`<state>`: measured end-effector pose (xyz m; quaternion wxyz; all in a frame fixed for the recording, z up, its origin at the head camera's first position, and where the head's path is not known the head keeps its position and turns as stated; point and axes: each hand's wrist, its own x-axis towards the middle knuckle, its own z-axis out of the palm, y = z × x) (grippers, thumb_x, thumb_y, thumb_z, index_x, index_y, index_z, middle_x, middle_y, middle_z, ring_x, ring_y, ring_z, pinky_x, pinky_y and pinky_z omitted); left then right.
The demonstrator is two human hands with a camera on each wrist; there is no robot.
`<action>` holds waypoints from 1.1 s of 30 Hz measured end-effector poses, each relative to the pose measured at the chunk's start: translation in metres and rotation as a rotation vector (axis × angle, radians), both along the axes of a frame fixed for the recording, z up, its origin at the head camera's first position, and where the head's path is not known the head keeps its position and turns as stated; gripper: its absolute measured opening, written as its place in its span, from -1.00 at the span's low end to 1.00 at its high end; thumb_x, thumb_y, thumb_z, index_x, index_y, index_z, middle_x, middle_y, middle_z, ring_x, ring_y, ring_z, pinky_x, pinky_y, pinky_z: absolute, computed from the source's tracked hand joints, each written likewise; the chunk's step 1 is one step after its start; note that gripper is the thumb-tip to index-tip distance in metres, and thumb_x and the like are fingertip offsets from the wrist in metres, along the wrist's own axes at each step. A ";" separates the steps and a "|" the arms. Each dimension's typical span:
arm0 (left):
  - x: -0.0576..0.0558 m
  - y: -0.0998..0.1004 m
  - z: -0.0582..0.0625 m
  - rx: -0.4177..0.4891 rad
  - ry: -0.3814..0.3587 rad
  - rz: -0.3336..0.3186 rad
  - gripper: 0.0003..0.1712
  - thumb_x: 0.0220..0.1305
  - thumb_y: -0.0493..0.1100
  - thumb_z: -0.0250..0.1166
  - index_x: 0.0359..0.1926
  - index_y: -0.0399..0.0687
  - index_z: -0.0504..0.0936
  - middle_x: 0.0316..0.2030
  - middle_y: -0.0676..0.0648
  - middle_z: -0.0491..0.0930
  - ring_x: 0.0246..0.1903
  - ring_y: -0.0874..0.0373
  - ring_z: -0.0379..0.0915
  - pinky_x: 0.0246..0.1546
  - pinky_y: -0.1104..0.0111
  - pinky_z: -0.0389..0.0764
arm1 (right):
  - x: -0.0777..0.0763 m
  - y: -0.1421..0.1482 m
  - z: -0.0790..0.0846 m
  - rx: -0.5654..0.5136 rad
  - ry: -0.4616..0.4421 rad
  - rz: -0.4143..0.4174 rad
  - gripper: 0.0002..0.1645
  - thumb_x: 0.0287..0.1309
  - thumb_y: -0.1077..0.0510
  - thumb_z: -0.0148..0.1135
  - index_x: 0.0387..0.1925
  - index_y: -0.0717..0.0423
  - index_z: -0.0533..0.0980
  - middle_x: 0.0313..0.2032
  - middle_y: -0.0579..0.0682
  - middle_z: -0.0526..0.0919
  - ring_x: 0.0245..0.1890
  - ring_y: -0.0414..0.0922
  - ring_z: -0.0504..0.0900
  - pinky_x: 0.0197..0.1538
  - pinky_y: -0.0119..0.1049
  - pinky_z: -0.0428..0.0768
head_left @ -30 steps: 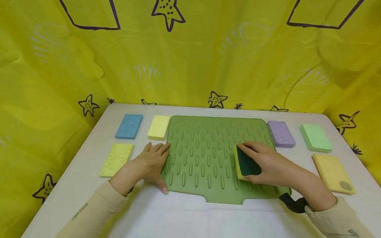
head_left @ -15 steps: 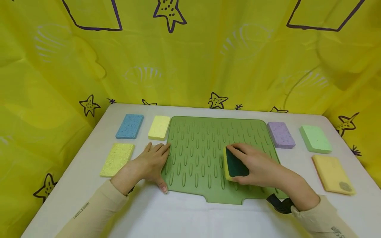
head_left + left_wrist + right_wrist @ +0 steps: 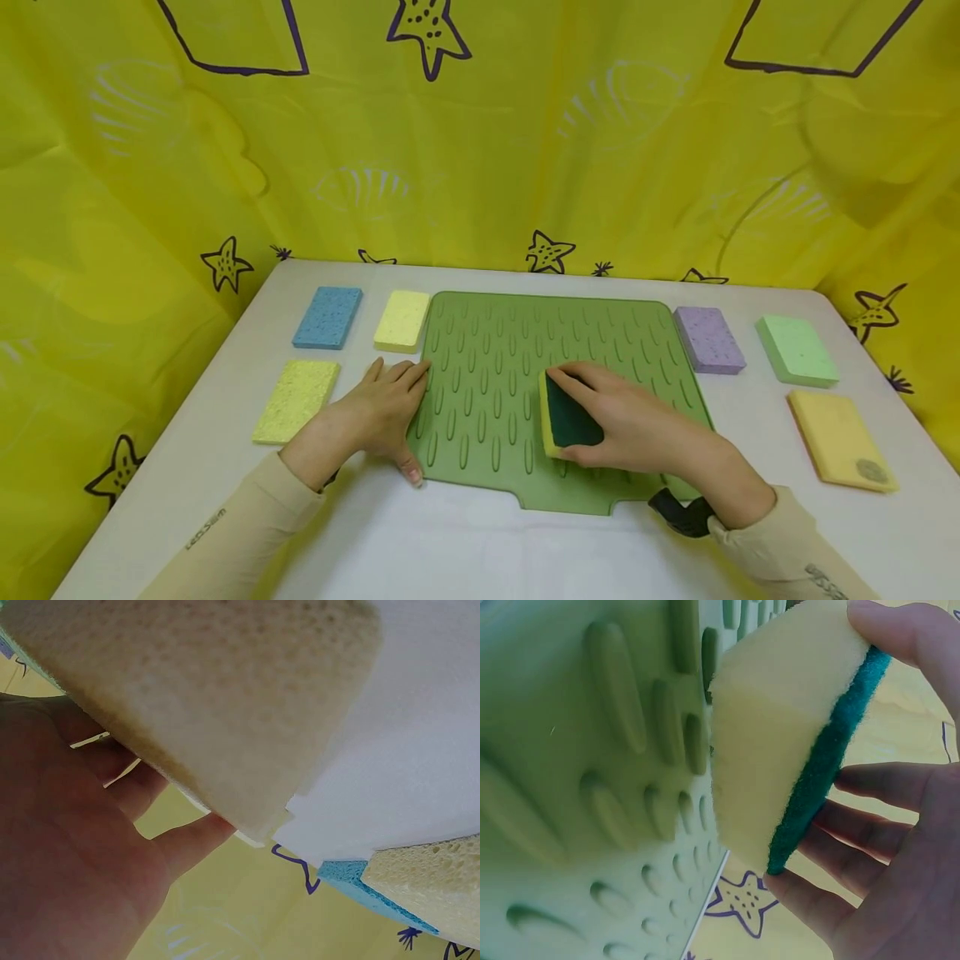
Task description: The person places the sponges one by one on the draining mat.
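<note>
My right hand [image 3: 626, 417] grips a scouring sponge [image 3: 573, 417] by its edges, thumb on one side and fingers on the other. In the right wrist view, the dark green scouring pad [image 3: 829, 761] faces the palm and the pale yellow foam [image 3: 769, 750] is against or very near the ridged mat [image 3: 562, 772]. My left hand [image 3: 382, 412] rests on the left edge of the green mat [image 3: 480, 333], fingers spread. In the left wrist view, a pale porous sponge [image 3: 225, 705] looms blurred above the left hand [image 3: 82, 832]; contact is unclear.
Left of the mat lie a blue sponge [image 3: 327, 317], a pale yellow sponge [image 3: 402, 321] and a speckled yellow sponge [image 3: 296, 401]. On the right are purple [image 3: 708, 339], mint green [image 3: 797, 350] and orange-yellow [image 3: 842, 439] sponges. A yellow curtain [image 3: 480, 150] hangs behind the white table [image 3: 450, 550].
My right hand has moved left across the mat with the scouring sponge, from its right part to near the middle. The left hand and the other sponges stay in place.
</note>
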<state>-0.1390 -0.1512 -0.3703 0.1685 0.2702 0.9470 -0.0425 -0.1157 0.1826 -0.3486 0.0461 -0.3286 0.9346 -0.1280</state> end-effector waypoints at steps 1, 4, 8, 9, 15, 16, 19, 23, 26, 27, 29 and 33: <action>0.000 0.000 0.000 -0.001 0.002 -0.001 0.72 -0.54 0.62 0.46 0.51 -0.37 0.04 0.55 -0.26 -0.05 0.51 -0.21 -0.08 0.47 -0.24 -0.08 | 0.000 -0.002 0.000 -0.001 0.000 0.002 0.16 0.02 -0.33 0.40 0.51 0.08 0.15 0.40 0.11 0.30 0.31 0.07 0.44 0.21 0.01 0.55; 0.000 0.000 0.000 -0.006 0.008 -0.005 0.72 -0.54 0.62 0.46 0.51 -0.37 0.04 0.55 -0.26 -0.04 0.51 -0.21 -0.07 0.47 -0.24 -0.08 | 0.000 -0.006 0.001 -0.004 0.004 0.007 0.16 0.01 -0.32 0.41 0.51 0.07 0.15 0.41 0.11 0.29 0.30 0.06 0.44 0.20 0.00 0.56; 0.000 0.000 -0.001 -0.011 0.012 -0.008 0.71 -0.54 0.62 0.46 0.50 -0.36 0.06 0.54 -0.26 -0.03 0.51 -0.19 -0.06 0.47 -0.24 -0.07 | 0.000 -0.014 0.002 -0.008 0.015 0.010 0.16 0.01 -0.34 0.39 0.51 0.06 0.16 0.41 0.09 0.30 0.31 0.04 0.43 0.22 -0.01 0.55; 0.000 0.000 -0.001 -0.012 0.013 -0.007 0.71 -0.54 0.62 0.46 0.50 -0.36 0.06 0.54 -0.25 -0.02 0.51 -0.19 -0.06 0.47 -0.24 -0.06 | 0.001 -0.016 0.002 -0.009 0.015 0.010 0.16 0.01 -0.35 0.39 0.51 0.06 0.17 0.41 0.09 0.30 0.31 0.03 0.43 0.21 -0.01 0.55; 0.000 -0.001 -0.001 -0.013 0.015 -0.009 0.71 -0.54 0.63 0.45 0.51 -0.36 0.05 0.54 -0.25 -0.02 0.51 -0.19 -0.05 0.47 -0.24 -0.06 | -0.001 -0.027 0.003 -0.020 0.017 0.036 0.15 0.02 -0.35 0.38 0.50 0.07 0.17 0.40 0.10 0.31 0.32 0.05 0.42 0.25 0.00 0.53; 0.000 -0.001 -0.001 -0.014 0.016 -0.009 0.72 -0.54 0.63 0.45 0.51 -0.36 0.04 0.54 -0.25 -0.02 0.51 -0.19 -0.05 0.47 -0.24 -0.06 | -0.001 -0.029 0.003 -0.023 0.020 0.044 0.15 0.03 -0.35 0.38 0.50 0.08 0.17 0.40 0.11 0.31 0.32 0.05 0.42 0.25 0.00 0.53; -0.001 0.000 0.000 -0.014 0.016 -0.008 0.72 -0.54 0.63 0.46 0.51 -0.36 0.03 0.54 -0.25 -0.02 0.51 -0.19 -0.05 0.47 -0.25 -0.06 | -0.001 -0.035 0.003 -0.033 0.028 0.061 0.14 0.03 -0.34 0.39 0.50 0.08 0.17 0.39 0.12 0.31 0.31 0.06 0.43 0.23 0.00 0.54; -0.002 0.000 0.001 -0.023 0.008 -0.006 0.73 -0.53 0.62 0.47 0.52 -0.35 0.02 0.55 -0.24 -0.03 0.51 -0.17 -0.06 0.47 -0.24 -0.08 | -0.002 -0.042 0.001 -0.037 0.034 0.075 0.14 0.04 -0.34 0.38 0.51 0.08 0.16 0.40 0.11 0.31 0.32 0.04 0.42 0.25 -0.01 0.53; -0.002 0.000 0.002 -0.026 0.001 -0.005 0.72 -0.52 0.61 0.47 0.52 -0.35 0.01 0.55 -0.24 -0.04 0.51 -0.17 -0.07 0.48 -0.24 -0.08 | -0.002 -0.048 0.000 -0.031 0.034 0.086 0.13 0.05 -0.33 0.37 0.51 0.08 0.16 0.40 0.10 0.31 0.33 0.04 0.41 0.27 -0.01 0.52; -0.002 0.000 0.002 -0.028 -0.003 -0.003 0.72 -0.52 0.62 0.47 0.52 -0.35 0.01 0.55 -0.24 -0.04 0.51 -0.17 -0.07 0.48 -0.23 -0.09 | -0.002 -0.050 0.000 -0.032 0.034 0.091 0.13 0.05 -0.33 0.37 0.51 0.08 0.16 0.40 0.11 0.31 0.33 0.04 0.41 0.28 0.00 0.51; -0.001 0.000 0.002 -0.025 -0.007 -0.001 0.72 -0.51 0.61 0.47 0.52 -0.35 0.01 0.55 -0.24 -0.05 0.51 -0.18 -0.07 0.48 -0.23 -0.10 | -0.002 -0.054 -0.001 -0.032 0.032 0.099 0.12 0.06 -0.32 0.36 0.51 0.09 0.16 0.40 0.11 0.31 0.34 0.05 0.40 0.29 0.01 0.50; -0.001 -0.001 0.001 -0.020 -0.011 0.001 0.71 -0.51 0.62 0.47 0.52 -0.34 0.01 0.55 -0.24 -0.05 0.52 -0.18 -0.08 0.48 -0.23 -0.10 | -0.002 -0.060 -0.003 -0.031 0.021 0.112 0.13 0.05 -0.31 0.37 0.51 0.10 0.16 0.40 0.13 0.31 0.34 0.06 0.40 0.30 0.01 0.48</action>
